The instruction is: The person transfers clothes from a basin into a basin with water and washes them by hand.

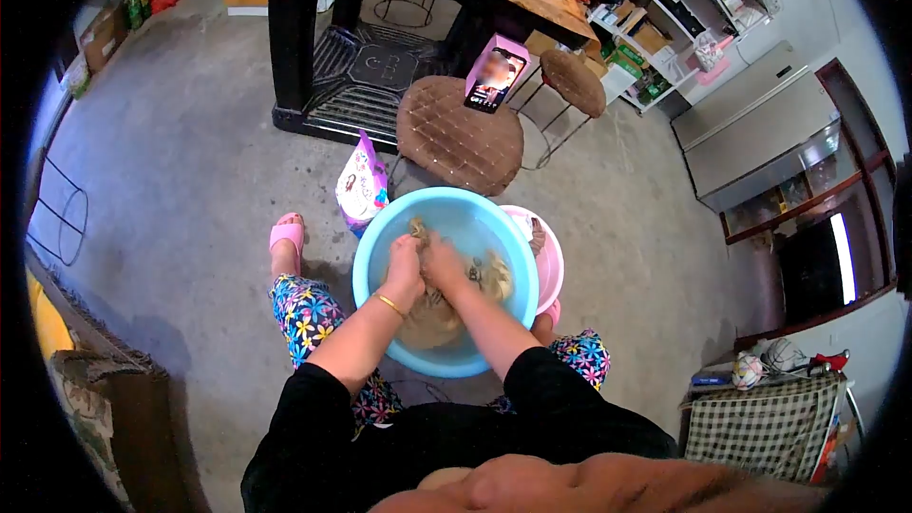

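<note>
Bending over a light blue basin [518, 247] of water [465, 228], lowering the left hand [406, 263] and the right hand [441, 263] inside, close together and left of the middle. Curling the left hand into a fist around a bunched tan cloth [417, 227], leaving a crumpled tip poking out beyond the knuckles. Clasping apparently the same bunch with the right hand, bending the fingers but hiding their tips, so being unable to tell how tightly. Lying mostly underwater in the basin, spreading in pale brown folds toward the near side, next to cream and dark-patterned folds [494, 277] by the right wall; being impossible to tell as one piece or several. Judging by the limp folds, probably being soft, pliable and hardly fragile, weighing little while floating but likely dragging heavily once soaked and lifted, and perhaps slipping when wet. Calling for a full-palm hold on a thick gathered handful, rather than pinching a thin edge, and for supporting the sunken folds from beneath. Having a pink basin [553, 280] just beside on the right, and a printed bag [363, 188] just past the far left rim.
</note>
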The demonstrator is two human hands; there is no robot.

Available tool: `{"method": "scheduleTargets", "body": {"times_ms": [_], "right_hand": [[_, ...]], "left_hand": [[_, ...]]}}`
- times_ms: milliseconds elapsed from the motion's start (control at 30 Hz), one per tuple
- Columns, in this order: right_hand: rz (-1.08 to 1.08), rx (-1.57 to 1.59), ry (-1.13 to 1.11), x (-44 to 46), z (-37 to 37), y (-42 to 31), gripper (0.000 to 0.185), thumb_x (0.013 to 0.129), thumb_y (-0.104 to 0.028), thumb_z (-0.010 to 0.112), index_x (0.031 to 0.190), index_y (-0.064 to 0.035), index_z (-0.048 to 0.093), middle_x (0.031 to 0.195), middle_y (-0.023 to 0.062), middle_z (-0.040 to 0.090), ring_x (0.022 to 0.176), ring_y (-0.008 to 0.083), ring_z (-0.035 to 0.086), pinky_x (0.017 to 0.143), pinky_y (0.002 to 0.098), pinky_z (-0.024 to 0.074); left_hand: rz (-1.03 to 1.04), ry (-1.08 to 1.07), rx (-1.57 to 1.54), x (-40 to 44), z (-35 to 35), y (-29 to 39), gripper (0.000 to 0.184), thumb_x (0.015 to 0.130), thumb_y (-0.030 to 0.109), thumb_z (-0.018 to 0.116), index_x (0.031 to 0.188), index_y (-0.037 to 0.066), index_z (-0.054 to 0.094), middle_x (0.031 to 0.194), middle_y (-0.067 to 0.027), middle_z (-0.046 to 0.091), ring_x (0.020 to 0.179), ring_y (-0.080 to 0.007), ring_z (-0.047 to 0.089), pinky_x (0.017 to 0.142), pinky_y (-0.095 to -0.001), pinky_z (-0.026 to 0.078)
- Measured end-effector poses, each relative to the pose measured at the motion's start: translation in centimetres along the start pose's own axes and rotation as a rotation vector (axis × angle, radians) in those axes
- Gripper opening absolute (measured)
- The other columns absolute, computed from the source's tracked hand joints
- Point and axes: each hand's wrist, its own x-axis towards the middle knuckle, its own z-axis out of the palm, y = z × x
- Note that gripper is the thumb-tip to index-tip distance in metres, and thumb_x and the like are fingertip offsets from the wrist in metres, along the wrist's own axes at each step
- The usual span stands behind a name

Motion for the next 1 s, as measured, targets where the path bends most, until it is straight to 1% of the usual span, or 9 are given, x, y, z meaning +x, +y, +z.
{"method": "scheduleTargets", "body": {"times_ms": [100,200,300,400,500,633,767,867,1000], "right_hand": [[-0.12,-0.045,0.175,1.8,3.3,2.1,0.045,0.082,-0.024,0.047,0.123,-0.0093,0.039,0.103,0.0264,0.054,0.096,0.0393,0.053,0.077,0.0481,0.0444],[-0.159,-0.114,0.116,1.4,2.9,1.4,0.046,0.08,-0.023,0.05,0.123,-0.0091,0.041,0.106,0.0236,0.054,0.094,0.039,0.054,0.077,0.0476,0.0446],[0.03,0.0,0.131,0.3,2.1,0.1,0.042,0.078,-0.019,0.054,0.118,-0.0095,0.045,0.108,0.0202,0.052,0.096,0.0376,0.053,0.08,0.0458,0.0438],[-0.219,0.271,0.124,-1.2,1.0,0.8,0.038,0.074,-0.012,0.058,0.11,-0.0068,0.049,0.113,0.0178,0.046,0.105,0.0359,0.047,0.088,0.0415,0.0401],[-0.279,0.409,0.148,-4.1,-1.6,-0.5,0.04,0.067,-0.004,0.06,0.106,-0.0047,0.05,0.107,0.0164,0.048,0.101,0.0321,0.049,0.088,0.038,0.0402],[-0.447,0.48,0.22,-7.5,-4.4,-2.3,0.033,0.069,-0.009,0.059,0.101,-0.0041,0.051,0.093,0.0112,0.053,0.092,0.0238,0.053,0.082,0.0318,0.0421],[-0.347,0.53,0.161,-8.9,-5.2,-3.8,0.021,0.077,-0.017,0.055,0.093,-0.0049,0.051,0.087,0.0136,0.056,0.083,0.0303,0.055,0.074,0.0375,0.0443],[-0.254,0.389,0.218,-8.2,-5.2,-5.3,0.019,0.083,-0.023,0.048,0.086,-0.004,0.049,0.086,0.0192,0.056,0.081,0.0394,0.054,0.07,0.0462,0.0432],[-0.197,0.193,0.288,-5.2,-4.0,-5.0,0.024,0.086,-0.024,0.041,0.081,-0.0026,0.05,0.08,0.0214,0.057,0.077,0.0411,0.054,0.065,0.0474,0.0415]], "left_hand": [[-0.04,0.027,0.064,-2.1,2.2,2.0,0.028,0.079,0.013,0.047,0.105,0.004,0.046,0.098,-0.0104,0.051,0.094,-0.0212,0.049,0.079,-0.0335,0.043],[-0.096,0.147,0.09,-2.5,2.9,2.3,0.028,0.078,0.015,0.047,0.105,0.004,0.049,0.098,-0.0116,0.053,0.093,-0.0228,0.051,0.081,-0.0353,0.043],[-0.183,0.063,-0.063,-1.2,1.9,1.4,0.029,0.08,0.017,0.047,0.105,0.003,0.049,0.1,-0.0123,0.054,0.09,-0.0249,0.053,0.081,-0.0365,0.043],[-0.242,0.075,-0.135,-2.2,3.1,2.4,0.026,0.081,0.017,0.046,0.102,0.003,0.049,0.1,-0.0122,0.054,0.088,-0.0261,0.054,0.079,-0.0377,0.044],[-0.32,0.028,-0.19,-1.7,2.5,2.5,0.023,0.081,0.019,0.046,0.098,0.004,0.049,0.097,-0.0122,0.054,0.088,-0.0265,0.054,0.079,-0.0397,0.045],[-0.308,-0.054,-0.026,-1.8,2.1,3.1,0.019,0.082,0.022,0.047,0.093,0.007,0.05,0.092,-0.0125,0.055,0.084,-0.0266,0.055,0.078,-0.0417,0.046],[-0.281,-0.048,0.119,-4.0,3.7,4.2,0.018,0.083,0.024,0.047,0.083,0.007,0.052,0.086,-0.0118,0.057,0.077,-0.0252,0.056,0.073,-0.0406,0.046],[-0.381,-0.155,-0.107,-4.2,3.1,3.6,0.02,0.085,0.026,0.046,0.079,0.008,0.054,0.08,-0.0102,0.059,0.074,-0.0244,0.056,0.072,-0.0394,0.046],[-0.297,-0.065,-0.13,-2.1,0.9,1.8,0.027,0.086,0.029,0.044,0.087,0.005,0.055,0.08,-0.0088,0.059,0.077,-0.024,0.056,0.073,-0.0357,0.046]]}}
